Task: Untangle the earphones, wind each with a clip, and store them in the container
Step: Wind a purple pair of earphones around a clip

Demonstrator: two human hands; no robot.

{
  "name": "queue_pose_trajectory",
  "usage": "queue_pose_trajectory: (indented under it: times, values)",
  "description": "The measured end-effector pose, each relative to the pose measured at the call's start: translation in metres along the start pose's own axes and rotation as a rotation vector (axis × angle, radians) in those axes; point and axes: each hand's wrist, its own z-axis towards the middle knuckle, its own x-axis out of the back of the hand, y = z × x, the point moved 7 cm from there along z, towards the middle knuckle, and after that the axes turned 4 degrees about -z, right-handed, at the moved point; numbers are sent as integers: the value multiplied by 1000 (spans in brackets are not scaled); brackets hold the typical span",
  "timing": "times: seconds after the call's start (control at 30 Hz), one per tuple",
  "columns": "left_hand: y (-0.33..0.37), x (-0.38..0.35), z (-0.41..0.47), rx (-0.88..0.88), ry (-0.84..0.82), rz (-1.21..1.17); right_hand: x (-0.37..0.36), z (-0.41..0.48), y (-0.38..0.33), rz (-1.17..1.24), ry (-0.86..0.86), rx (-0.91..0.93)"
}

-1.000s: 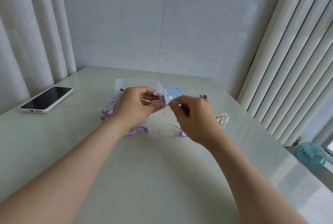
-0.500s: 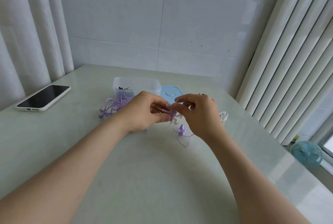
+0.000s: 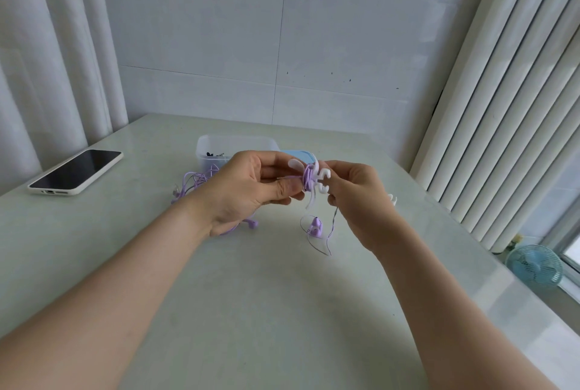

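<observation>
Two hands meet above the middle of the surface [image 3: 282, 311] in the head view. Your left hand [image 3: 251, 189] pinches the white clip [image 3: 317, 184], which has purple earphone cord [image 3: 307, 178] wound on it. Your right hand [image 3: 357, 198] pinches the cord's loose run. It looks light, limp and slippery, so grip the stiff clip and don't tug the dangling earbud [image 3: 315, 228].
</observation>
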Motion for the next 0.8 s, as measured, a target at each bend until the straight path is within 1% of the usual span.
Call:
queue_pose_trajectory:
  times: [0.1,0.17,0.23,0.33,0.43,0.5,0.53,0.6,0.7,0.8]
  values:
    - [1,3,1,-19,62,-98,-1,0,1,-43,15,-26]
    - [2,6,1,-31,137,-166,-6,-3,1,-69,-25,-42]
    - [1,14,2,-42,245,-195,-13,-6,-1,-100,-90,-46]
    - [-2,22,1,-31,356,-126,-24,-15,-11,-94,-198,-27]
    - [-4,26,-2,-10,444,-61,-33,-25,-23,-156,-261,22]
    - [-1,31,-5,-48,502,80,-33,-29,-31,-132,-263,51]
    - [2,32,-6,-69,504,178,-30,-30,-36,-88,-234,71]
    - [2,30,-6,-67,439,322,-19,-27,-43,28,-132,104]
    - [-2,21,-4,-15,273,393,-2,-21,-44,153,20,110]
    - [-2,4,-2,7,93,481,11,-17,-40,180,146,124]
